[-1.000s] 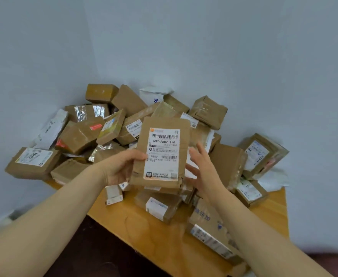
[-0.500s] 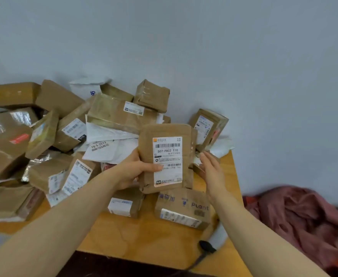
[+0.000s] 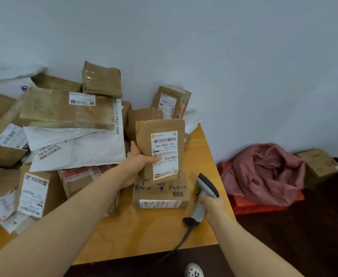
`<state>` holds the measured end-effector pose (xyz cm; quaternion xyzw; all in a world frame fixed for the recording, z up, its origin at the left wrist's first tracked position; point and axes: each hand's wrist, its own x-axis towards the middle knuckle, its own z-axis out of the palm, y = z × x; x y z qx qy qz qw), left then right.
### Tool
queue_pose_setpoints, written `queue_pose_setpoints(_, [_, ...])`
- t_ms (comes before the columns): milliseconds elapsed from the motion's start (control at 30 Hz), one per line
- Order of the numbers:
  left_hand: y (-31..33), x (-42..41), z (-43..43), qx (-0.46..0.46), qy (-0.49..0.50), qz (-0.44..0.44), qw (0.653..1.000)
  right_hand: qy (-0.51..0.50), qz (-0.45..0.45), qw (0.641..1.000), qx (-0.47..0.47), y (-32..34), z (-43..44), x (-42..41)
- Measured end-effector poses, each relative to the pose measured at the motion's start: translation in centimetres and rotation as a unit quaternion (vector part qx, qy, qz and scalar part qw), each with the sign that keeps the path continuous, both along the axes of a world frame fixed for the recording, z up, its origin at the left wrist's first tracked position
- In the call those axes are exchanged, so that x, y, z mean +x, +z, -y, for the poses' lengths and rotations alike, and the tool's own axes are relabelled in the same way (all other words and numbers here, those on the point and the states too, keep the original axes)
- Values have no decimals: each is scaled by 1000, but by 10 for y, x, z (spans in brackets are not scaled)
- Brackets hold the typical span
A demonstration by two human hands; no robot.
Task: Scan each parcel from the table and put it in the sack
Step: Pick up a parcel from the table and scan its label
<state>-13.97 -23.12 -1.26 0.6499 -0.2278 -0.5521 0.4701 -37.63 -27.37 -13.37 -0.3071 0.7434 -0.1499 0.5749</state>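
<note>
My left hand (image 3: 139,159) grips a flat brown cardboard parcel (image 3: 165,127) by its left edge and holds it upright, its white barcode label facing me. My right hand (image 3: 212,204) is wrapped round the handle of a grey handheld scanner (image 3: 204,188) near the table's right edge, just right of and below the parcel; its head points up and away. A dark pink sack (image 3: 264,172) lies crumpled on the floor to the right of the table.
A pile of brown boxes and white mailers (image 3: 64,126) covers the left and back of the wooden table (image 3: 144,232). A box printed "Plant" (image 3: 161,193) lies under the held parcel. A red crate (image 3: 260,204) sits under the sack, a cardboard box (image 3: 320,160) behind it.
My right hand left the parcel, dropped to the table's right edge and took hold of the scanner. The left hand alone now holds the parcel. The view swung right.
</note>
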Motion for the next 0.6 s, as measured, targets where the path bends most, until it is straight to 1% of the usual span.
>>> queue_pose_setpoints(67, [1,1,-1,-10,11,-20,1000,4,17,1000,-20,-5,-3,0])
queue_pose_setpoints(167, [4,4,-4,-22,32,-43,998,10,5,1000,-24,-12,-2,5])
queue_pose_setpoints(267, [9,6,-10,-24,59,-52,997,28,-44,998,-24,-21,1,17])
queue_pose_setpoints(300, [11,7,-11,-22,69,-54,996,19,-48,998,-21,-21,2,20])
queue_pose_setpoints(367, [17,9,-15,-27,86,-58,994,-13,-15,999,-26,-15,3,26])
queue_pose_setpoints(433, [22,13,-16,-46,107,-61,991,-23,18,998,-53,-4,4,29])
queue_pose_setpoints(533, [32,20,-18,-64,134,-70,986,-46,49,990,-123,24,10,32])
queue_pose_setpoints(600, [40,22,-19,-72,140,-71,985,-37,85,980,-177,50,15,36])
